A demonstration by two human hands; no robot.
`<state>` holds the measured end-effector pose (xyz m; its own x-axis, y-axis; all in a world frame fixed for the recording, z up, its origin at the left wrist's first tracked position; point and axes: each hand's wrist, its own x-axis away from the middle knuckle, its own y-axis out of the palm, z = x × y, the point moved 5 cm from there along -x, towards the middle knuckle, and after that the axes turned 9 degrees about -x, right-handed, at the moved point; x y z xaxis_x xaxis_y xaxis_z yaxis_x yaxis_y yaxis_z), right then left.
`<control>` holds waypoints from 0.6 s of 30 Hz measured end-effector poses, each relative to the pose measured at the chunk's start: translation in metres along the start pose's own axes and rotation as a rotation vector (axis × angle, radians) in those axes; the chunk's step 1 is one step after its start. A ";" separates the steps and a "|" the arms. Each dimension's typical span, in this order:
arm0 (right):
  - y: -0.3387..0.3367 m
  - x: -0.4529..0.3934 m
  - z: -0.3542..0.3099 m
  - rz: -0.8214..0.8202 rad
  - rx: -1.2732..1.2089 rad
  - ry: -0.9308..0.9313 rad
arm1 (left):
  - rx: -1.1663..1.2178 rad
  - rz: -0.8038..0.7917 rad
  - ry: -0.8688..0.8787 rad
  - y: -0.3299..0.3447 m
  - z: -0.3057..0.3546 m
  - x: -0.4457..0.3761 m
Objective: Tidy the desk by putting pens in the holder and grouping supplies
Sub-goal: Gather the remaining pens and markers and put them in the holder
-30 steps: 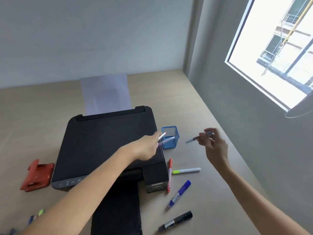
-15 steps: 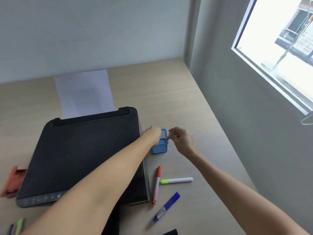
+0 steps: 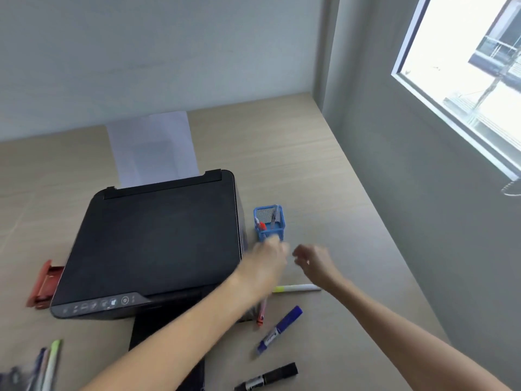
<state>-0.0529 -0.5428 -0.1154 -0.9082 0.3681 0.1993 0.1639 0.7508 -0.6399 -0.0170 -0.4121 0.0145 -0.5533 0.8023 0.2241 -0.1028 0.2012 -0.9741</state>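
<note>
A small blue mesh pen holder [image 3: 269, 222] stands on the desk right of the printer, with a red-tipped pen and a grey pen leaning inside it. My left hand [image 3: 265, 265] is just below the holder, blurred, with nothing visible in it. My right hand [image 3: 314, 259] hovers to its right, fingers loosely curled and apart, empty. On the desk below lie a white highlighter with a yellow end [image 3: 296, 288], a red pen [image 3: 261, 314] partly under my left arm, a blue marker [image 3: 280, 329] and a black marker [image 3: 267, 378].
A black printer [image 3: 158, 244] with a paper sheet [image 3: 152, 148] behind it fills the middle of the wooden desk [image 3: 324, 170]. A red stapler-like item [image 3: 45, 285] lies at its left. Several pens [image 3: 46, 365] lie at the bottom left. A grey wall bounds the right side.
Both hands held pens at the holder a moment ago; the pens now stand in it and both hands have drawn back toward me, empty. The view shifted.
</note>
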 end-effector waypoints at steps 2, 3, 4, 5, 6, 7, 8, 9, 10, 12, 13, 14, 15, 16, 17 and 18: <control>0.021 0.018 0.016 -0.237 0.190 0.026 | 0.017 -0.134 0.098 0.035 0.025 0.033; 0.026 0.024 0.023 -0.279 0.256 0.035 | 0.033 -0.204 0.107 0.054 0.032 0.045; 0.027 0.029 0.029 -0.288 0.305 0.038 | 0.048 -0.261 0.098 0.072 0.037 0.053; 0.027 0.035 0.033 -0.288 0.350 0.031 | 0.052 -0.299 0.081 0.089 0.040 0.057; 0.026 0.040 0.037 -0.294 0.400 0.022 | 0.044 -0.311 0.066 0.105 0.042 0.057; 0.025 0.045 0.041 -0.311 0.452 0.011 | 0.032 -0.302 0.056 0.118 0.044 0.055; 0.024 0.050 0.044 -0.335 0.498 0.006 | 0.018 -0.282 0.049 0.127 0.046 0.053; 0.022 0.055 0.048 -0.356 0.527 0.008 | 0.004 -0.262 0.037 0.136 0.049 0.049; 0.020 0.060 0.052 -0.367 0.529 0.028 | -0.009 -0.251 0.023 0.143 0.050 0.046; 0.015 0.067 0.060 -0.375 0.484 0.092 | -0.027 -0.254 0.002 0.158 0.051 0.043; 0.012 0.069 0.063 -0.364 0.434 0.135 | -0.035 -0.261 -0.001 0.164 0.051 0.043; 0.007 0.071 0.065 -0.337 0.361 0.190 | -0.041 -0.270 -0.001 0.168 0.049 0.044; 0.003 0.072 0.066 -0.304 0.287 0.245 | -0.036 -0.292 0.005 0.170 0.047 0.047; 0.000 0.072 0.065 -0.264 0.225 0.288 | -0.010 -0.324 0.013 0.172 0.045 0.051; -0.002 0.071 0.063 -0.222 0.174 0.314 | 0.050 -0.367 0.011 0.173 0.041 0.057; -0.002 0.069 0.059 -0.178 0.131 0.330 | 0.135 -0.407 -0.004 0.173 0.037 0.065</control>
<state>-0.1383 -0.5513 -0.1443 -0.7420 0.4112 0.5295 -0.0545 0.7502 -0.6590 -0.1012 -0.3460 -0.1405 -0.4484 0.6702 0.5914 -0.4203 0.4258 -0.8013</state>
